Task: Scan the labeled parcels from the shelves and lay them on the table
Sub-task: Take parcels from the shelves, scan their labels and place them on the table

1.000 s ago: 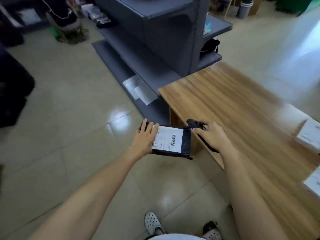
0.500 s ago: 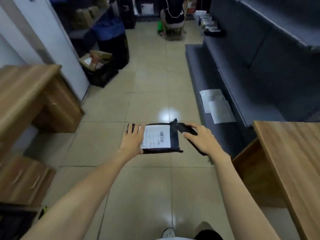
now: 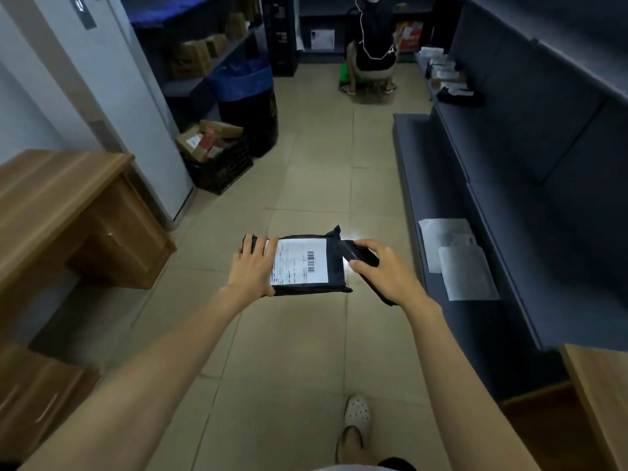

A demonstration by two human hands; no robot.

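Bare forearms (image 3: 163, 362), a white perforated clog (image 3: 356, 416) on one foot

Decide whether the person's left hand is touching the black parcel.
Touching. The head view shows the left hand gripping the black parcel at its left end, fingers over the top.

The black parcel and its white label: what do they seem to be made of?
Black parcel: probably a soft plastic film bag with a dull, slightly shiny finish; its corners crumple into points. White label: likely a paper sticker, flat and smooth, printed with a barcode.
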